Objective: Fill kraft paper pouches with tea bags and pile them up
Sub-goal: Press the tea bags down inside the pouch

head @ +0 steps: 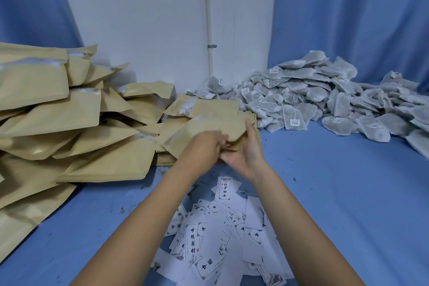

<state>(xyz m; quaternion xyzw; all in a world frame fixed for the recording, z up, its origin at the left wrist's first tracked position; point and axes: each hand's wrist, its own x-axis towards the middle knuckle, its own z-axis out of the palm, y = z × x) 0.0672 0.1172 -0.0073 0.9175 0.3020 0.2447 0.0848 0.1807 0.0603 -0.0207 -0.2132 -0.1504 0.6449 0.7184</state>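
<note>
A kraft paper pouch (209, 129) is held tilted above a low stack of flat empty pouches (216, 107) at the table's middle. My left hand (202, 146) grips the pouch's near edge, blurred by motion. My right hand (246, 148) holds its right edge, with the thumb up along the side. A big heap of filled kraft pouches (58, 118) takes up the left side. A mound of grey tea bags (325, 100) with strings and tags lies at the back right. The pouch's contents are hidden.
Printed white paper labels (220, 234) lie scattered on the blue table cover (336, 193) just in front of me, between my forearms. Tea crumbs dot the cloth. A white wall with a pipe (209, 30) and blue curtains stand behind.
</note>
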